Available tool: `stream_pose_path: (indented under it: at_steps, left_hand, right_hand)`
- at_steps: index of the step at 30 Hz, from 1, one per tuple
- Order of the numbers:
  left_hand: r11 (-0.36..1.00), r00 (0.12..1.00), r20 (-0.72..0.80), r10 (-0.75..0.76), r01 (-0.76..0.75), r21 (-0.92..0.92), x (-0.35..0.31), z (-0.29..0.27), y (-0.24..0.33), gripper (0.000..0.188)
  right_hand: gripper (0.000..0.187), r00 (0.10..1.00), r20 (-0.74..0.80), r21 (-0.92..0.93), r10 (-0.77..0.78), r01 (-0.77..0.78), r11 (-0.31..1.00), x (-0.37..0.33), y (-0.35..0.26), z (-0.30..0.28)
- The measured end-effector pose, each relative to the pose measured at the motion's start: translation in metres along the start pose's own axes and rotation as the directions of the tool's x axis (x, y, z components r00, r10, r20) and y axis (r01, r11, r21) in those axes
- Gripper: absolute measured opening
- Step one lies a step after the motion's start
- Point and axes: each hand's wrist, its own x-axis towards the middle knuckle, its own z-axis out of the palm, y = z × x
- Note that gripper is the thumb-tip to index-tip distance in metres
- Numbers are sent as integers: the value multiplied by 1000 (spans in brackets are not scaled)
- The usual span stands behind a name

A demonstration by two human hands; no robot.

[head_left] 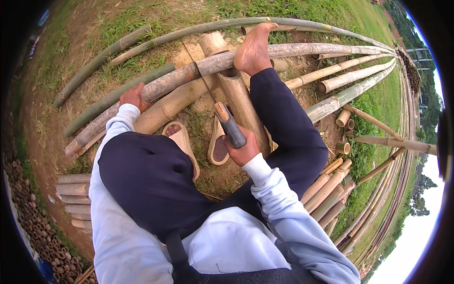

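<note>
A long mottled bamboo pole (172,81) lies across shorter bamboo pieces in front of me. My left hand (134,97) grips it left of the saw, fingers wrapped over its top. In my right hand (243,146) is the dark handle of a hand saw (205,81), its wooden neck pointing up and away. The thin blade crosses the pole at a dark ring; how deep it sits in the bamboo I cannot tell. My bare right foot (253,49) presses on the pole to the right of the blade. Under the pole stands a thick bamboo post (240,102), tilted.
A tan sandal (183,144) is on my left foot; another sandal (217,146) lies off the foot beside it. Cut bamboo lengths (328,191) are stacked at right, with more (74,196) at left. Long poles (352,85) run off to the right.
</note>
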Motion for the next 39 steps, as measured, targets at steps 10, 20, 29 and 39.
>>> stream_pose_path:
  at_steps: [10, 20, 29, 39]
  left_hand:
    - [1000, 999, -51, 11, -10, 18, -6, -6, -10, 58]
    - [980, 977, -106, -187, 193, 44, -82, -21, -113, 67]
    - [981, 992, -58, -112, 120, 151, -184, -92, -153, 69]
    - [956, 971, 200, -132, 72, 284, -273, -63, -212, 75]
  right_hand:
    - [31, 999, 16, 142, 51, -53, 988, -91, -14, -32]
    - [18, 998, 54, 75, 13, -17, 997, -87, 2, -13]
    - [12, 989, -95, 311, -111, 135, 941, -71, -22, -9]
    - [8, 983, -166, 356, -79, 135, 925, -64, -23, -28]
